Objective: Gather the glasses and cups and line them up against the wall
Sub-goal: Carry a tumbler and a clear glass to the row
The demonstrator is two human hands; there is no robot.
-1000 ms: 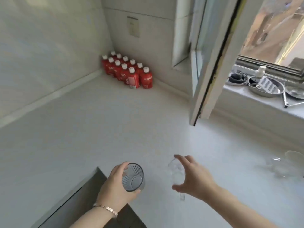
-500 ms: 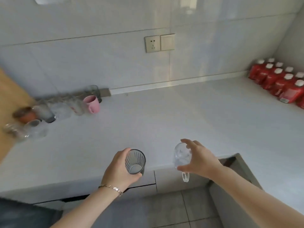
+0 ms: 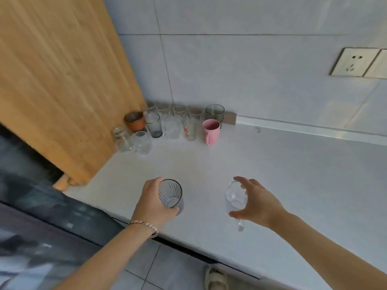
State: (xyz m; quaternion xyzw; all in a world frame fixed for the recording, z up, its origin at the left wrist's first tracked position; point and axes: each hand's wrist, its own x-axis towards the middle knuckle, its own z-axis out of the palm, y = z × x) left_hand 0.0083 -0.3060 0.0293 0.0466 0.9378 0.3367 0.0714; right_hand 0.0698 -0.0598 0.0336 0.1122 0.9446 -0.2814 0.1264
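My left hand (image 3: 154, 203) grips a smoky ribbed glass (image 3: 171, 195), held upright above the white counter (image 3: 293, 174). My right hand (image 3: 258, 203) holds a clear glass mug (image 3: 234, 196) by its rim, its handle hanging below. Far ahead, several glasses and cups stand against the tiled wall (image 3: 251, 80): a pink mug (image 3: 211, 131), a dark glass (image 3: 214, 113), a grey tumbler (image 3: 154, 125), an orange-banded cup (image 3: 135, 121), a printed glass (image 3: 189, 128) and clear glasses (image 3: 141, 142).
A wooden panel (image 3: 58, 84) borders the counter on the left, right beside the cups. A wall socket and switch (image 3: 360, 62) sit at upper right. A dark surface (image 3: 41, 216) lies lower left. Floor tiles and a slipper (image 3: 215, 278) show below the counter's front edge.
The view has swung left from the window corner to the wall with the cups. Both hands still carry their glasses and are now over the counter, closer to the cup group.
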